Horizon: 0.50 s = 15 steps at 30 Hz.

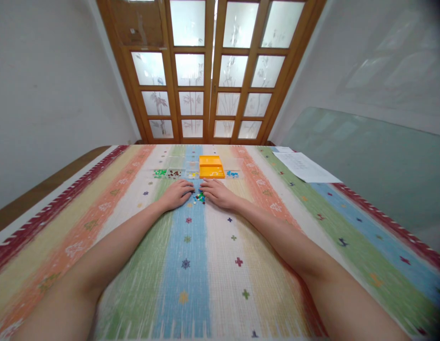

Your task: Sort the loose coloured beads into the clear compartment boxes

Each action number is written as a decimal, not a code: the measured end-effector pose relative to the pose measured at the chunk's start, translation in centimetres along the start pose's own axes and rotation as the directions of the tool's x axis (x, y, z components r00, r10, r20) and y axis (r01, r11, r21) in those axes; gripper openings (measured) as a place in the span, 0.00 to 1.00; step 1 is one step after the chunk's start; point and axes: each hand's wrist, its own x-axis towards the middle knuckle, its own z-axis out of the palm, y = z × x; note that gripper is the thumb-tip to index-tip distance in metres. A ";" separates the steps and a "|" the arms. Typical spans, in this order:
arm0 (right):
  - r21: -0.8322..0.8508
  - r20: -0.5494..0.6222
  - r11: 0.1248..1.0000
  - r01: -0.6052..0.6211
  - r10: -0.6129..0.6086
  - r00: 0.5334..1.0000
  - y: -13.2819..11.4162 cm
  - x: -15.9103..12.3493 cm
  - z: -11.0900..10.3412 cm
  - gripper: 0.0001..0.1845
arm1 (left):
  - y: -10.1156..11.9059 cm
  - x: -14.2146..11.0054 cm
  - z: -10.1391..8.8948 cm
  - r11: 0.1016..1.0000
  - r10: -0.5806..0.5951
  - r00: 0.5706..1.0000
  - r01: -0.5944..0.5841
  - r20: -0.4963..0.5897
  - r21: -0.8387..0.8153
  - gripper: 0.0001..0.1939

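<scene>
A small pile of mixed coloured pieces [199,197], with green, blue, white and dark red among them, lies on the striped tablecloth [189,284]. My left hand [176,194] rests at its left side, palm down, fingers stretched towards it. From the right, my right hand [219,193] lies low with its fingers reaching to the pile's edge. Neither hand visibly holds anything, though the fingertips are small in view. Just beyond are clear boxes with green pieces [160,174], dark red pieces [175,174] and blue pieces [232,174], plus an opened orange box [212,161] with white pieces inside.
White paper sheets [305,166] lie at the table's far right. A pale green glassy panel [365,156] stands along the right wall. Past the far table edge are wooden doors [209,94] with frosted panes.
</scene>
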 end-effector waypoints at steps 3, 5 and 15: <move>0.013 0.031 1.000 0.010 -0.010 0.999 -0.3 -0.1 0.1 0.23 | -0.5 0.0 0.1 0.998 -0.053 0.998 0.054 -0.030 0.035 0.16; 0.016 0.052 1.000 0.011 -0.011 0.999 -0.6 0.0 0.2 0.23 | -0.9 -0.1 0.2 0.994 -0.095 0.994 0.097 -0.057 0.041 0.15; 0.035 0.069 0.999 0.024 -0.026 0.997 -1.5 0.5 0.8 0.23 | -0.9 -0.1 0.0 0.994 -0.109 0.990 0.106 -0.088 -0.041 0.14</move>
